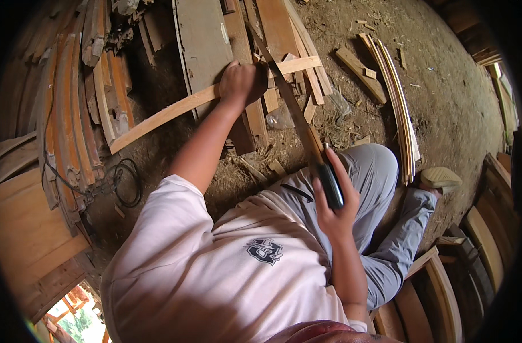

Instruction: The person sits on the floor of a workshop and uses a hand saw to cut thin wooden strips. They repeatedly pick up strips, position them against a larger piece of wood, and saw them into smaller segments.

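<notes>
My left hand (242,84) is closed around a narrow pale wooden strip (163,115), pressing it down across some boards. The strip runs on past the hand to its right end, beyond the saw. In my right hand (340,212) is the dark handle of a handsaw (295,111), its long blade slanting away to the upper left. The blade crosses the strip just right of my left hand; whether its teeth have bitten into the wood I cannot tell. Beneath the strip lies a wide greyish board (203,46), with brown planks (277,26) beside it.
Long timber pieces (66,108) are stacked at the left, near a coiled black cable (126,183). To the right, a bundle of thin strips (395,103) and a short wood block (361,74) lie on the dirt floor (444,97). More boards (444,297) stand at the lower right.
</notes>
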`<control>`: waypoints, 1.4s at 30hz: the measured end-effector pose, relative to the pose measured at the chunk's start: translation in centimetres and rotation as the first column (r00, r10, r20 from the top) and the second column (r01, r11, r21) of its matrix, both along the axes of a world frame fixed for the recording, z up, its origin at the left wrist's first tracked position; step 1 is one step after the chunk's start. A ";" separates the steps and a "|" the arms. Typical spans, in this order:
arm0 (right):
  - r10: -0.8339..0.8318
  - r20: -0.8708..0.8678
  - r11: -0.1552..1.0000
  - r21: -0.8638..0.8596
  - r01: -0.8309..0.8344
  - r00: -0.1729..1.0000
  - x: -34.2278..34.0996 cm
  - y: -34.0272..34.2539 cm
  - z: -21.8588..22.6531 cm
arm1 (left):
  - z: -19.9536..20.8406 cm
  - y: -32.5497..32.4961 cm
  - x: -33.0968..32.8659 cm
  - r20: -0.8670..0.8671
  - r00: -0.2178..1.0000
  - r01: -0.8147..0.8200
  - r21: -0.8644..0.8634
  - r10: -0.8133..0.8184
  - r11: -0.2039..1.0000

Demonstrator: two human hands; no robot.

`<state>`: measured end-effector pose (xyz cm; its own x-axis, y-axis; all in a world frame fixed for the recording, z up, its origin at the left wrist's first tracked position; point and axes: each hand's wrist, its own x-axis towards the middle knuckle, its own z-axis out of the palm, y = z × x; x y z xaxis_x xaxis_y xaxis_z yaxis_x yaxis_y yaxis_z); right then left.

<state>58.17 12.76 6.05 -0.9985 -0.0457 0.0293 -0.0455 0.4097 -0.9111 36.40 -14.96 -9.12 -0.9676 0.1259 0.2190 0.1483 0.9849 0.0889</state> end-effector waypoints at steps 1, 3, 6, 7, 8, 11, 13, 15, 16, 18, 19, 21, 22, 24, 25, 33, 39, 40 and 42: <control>-0.005 -0.019 1.000 0.024 0.006 1.000 1.3 1.0 0.7 | 0.1 0.2 0.0 -0.007 1.000 0.017 -0.024 -0.018 1.000; -0.012 0.012 0.999 0.040 0.011 1.000 4.5 3.1 2.3 | 0.5 0.6 -0.1 0.013 0.999 0.034 -0.064 -0.033 0.997; -0.013 0.107 0.999 0.048 0.007 0.994 7.7 4.8 4.6 | 0.9 1.4 -0.1 0.027 0.998 0.053 -0.053 -0.052 0.997; 0.000 0.105 0.998 0.058 -0.006 0.994 7.9 4.9 5.0 | 1.1 1.4 -0.2 0.025 0.998 0.052 -0.044 -0.051 0.998; 0.013 0.103 0.997 0.068 -0.021 0.995 7.9 4.9 5.1 | 0.8 1.2 -0.2 0.001 0.999 0.047 -0.048 -0.047 0.998; 0.019 0.023 0.997 0.080 -0.021 1.000 5.0 2.9 3.6 | -0.7 0.3 -0.3 -0.043 0.999 0.024 0.012 -0.023 1.000; 0.018 0.021 1.000 0.015 -0.018 1.000 1.6 0.9 1.2 | -1.0 -0.1 -0.1 -0.039 0.999 0.016 0.154 -0.010 0.988; 0.026 0.028 0.999 -0.020 -0.026 0.999 -2.4 -1.4 -0.3 | -0.2 -0.1 -0.6 0.037 0.999 0.032 0.124 -0.037 0.992; 0.007 -0.117 1.000 -0.026 -0.010 0.993 -4.0 -2.2 -1.9 | 1.9 1.4 0.0 -0.009 0.997 0.083 0.132 -0.082 0.988; -0.006 -0.108 0.998 -0.068 -0.002 0.994 -5.9 -3.3 -2.8 | 2.6 2.1 0.0 -0.100 0.991 0.108 0.184 -0.091 0.977; -0.007 -0.091 0.996 -0.090 -0.001 0.996 -6.2 -3.5 -3.4 | 2.4 2.0 0.1 -0.104 0.991 0.104 0.179 -0.086 0.978; -0.018 -0.119 0.997 -0.081 0.008 0.993 -5.6 -2.9 -3.5 | 2.3 2.2 0.0 -0.112 0.990 0.106 0.170 -0.088 0.980; -0.019 -0.066 0.996 -0.086 0.013 0.998 -4.5 -2.5 -2.8 | 0.7 1.2 0.1 -0.171 0.983 0.091 0.152 -0.064 0.984; 0.005 -0.025 0.999 -0.054 -0.006 1.000 -2.1 -1.1 -1.3 | -3.2 -1.2 -0.7 -0.288 0.957 0.051 0.114 -0.016 0.992; 0.004 -0.053 1.000 -0.003 -0.004 0.999 -0.6 0.0 -0.9 | -3.1 -0.9 -0.4 -0.206 0.978 0.041 0.050 -0.029 0.998; 0.052 0.013 0.989 0.135 -0.053 0.999 9.0 6.2 3.0 | 2.7 2.0 0.2 0.083 0.996 0.039 0.024 -0.040 0.999; 0.033 -0.134 0.999 0.040 -0.028 0.990 0.3 0.4 -2.4 | -0.4 0.2 -0.4 0.041 0.994 -0.099 0.070 0.096 0.993; 0.011 -0.115 1.000 -0.013 -0.012 0.993 -1.7 -1.0 -2.9 | 0.0 0.3 -0.2 0.044 0.992 -0.122 0.120 0.118 0.985; -0.023 -0.132 0.997 -0.082 0.013 0.991 -5.2 -2.8 -5.5 | 1.6 1.6 0.5 0.033 0.995 -0.102 0.180 0.098 0.978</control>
<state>52.97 9.96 0.55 -0.9862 -0.0198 0.1644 -0.1614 0.3369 -0.9276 36.86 -13.37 -7.55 -0.9785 -0.0112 0.2059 0.0457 0.9620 0.2694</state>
